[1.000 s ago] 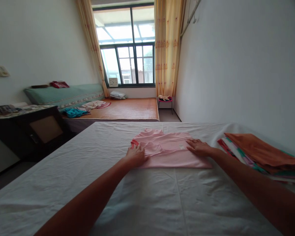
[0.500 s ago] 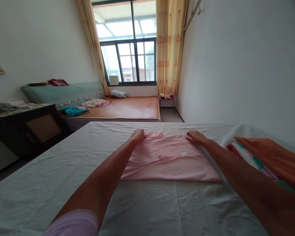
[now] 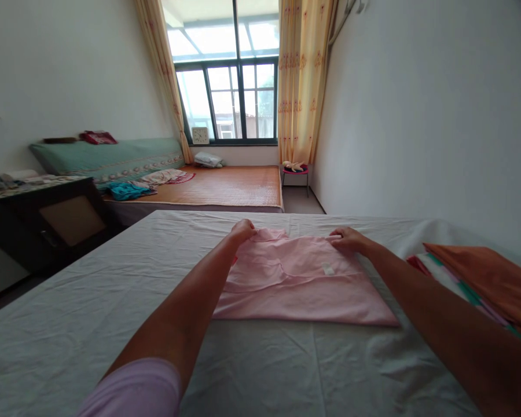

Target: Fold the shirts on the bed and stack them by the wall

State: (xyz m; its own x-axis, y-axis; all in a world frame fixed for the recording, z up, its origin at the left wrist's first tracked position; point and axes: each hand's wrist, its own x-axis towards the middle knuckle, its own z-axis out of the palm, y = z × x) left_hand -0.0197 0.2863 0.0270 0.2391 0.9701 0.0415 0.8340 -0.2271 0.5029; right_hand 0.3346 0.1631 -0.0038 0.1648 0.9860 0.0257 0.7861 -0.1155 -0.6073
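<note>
The head camera looks down at a soft pink cotton shirt (image 3: pixel 301 278) that lies flat and partly folded in the middle of a big bed with a white sheet (image 3: pixel 113 313). Both arms reach out over it. The left hand (image 3: pixel 242 230) is at the far left corner of the shirt, and the right hand (image 3: pixel 347 238) is at the far right corner. Each hand has its fingers curled down onto the top edge, as if pinching the cloth, but I cannot tell for sure how tight the hold is.

A second ago the hands lay flat on the sides of the shirt, nearer to the person. Now they have slid up to the far edge. That looks like the smoothing is done, and the top edge is what the hands care about now.

Just to the right of the shirt sits a pile of folded cloths (image 3: pixel 481 284), orange on top with stripes below. Far behind is another bed with an orange mat (image 3: pixel 226 185) under the window (image 3: pixel 230 87).
</note>
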